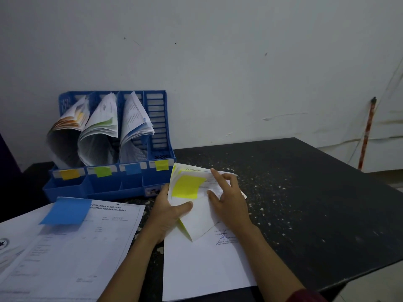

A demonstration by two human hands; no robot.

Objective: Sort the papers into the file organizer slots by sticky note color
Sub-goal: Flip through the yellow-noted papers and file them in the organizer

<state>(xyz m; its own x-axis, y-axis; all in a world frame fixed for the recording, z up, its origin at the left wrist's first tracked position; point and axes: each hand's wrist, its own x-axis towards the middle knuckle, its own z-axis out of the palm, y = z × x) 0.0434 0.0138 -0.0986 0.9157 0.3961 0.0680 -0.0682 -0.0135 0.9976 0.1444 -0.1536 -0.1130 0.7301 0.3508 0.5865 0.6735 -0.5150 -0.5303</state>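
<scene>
The left hand [168, 212] gripped the bundle of papers [196, 223] by its lower left edge, thumb across the front. The right hand [229, 203] lay on the bundle's right side, forefinger out; whether it pinched the sheets I could not tell. The bundle, topped by a yellow sticky note [187, 186], stood tilted above a white sheet [202, 269] on the black table [305, 192], just beside the blue file organizer [109, 186]. Its yellow-labelled slot [161, 165] looked empty (the other three held curling paper). Such thin sheets are probably light, floppy and prone to fan apart, so both side edges seem the best hold. A sheet with a blue sticky note [67, 211] lay to the left.
</scene>
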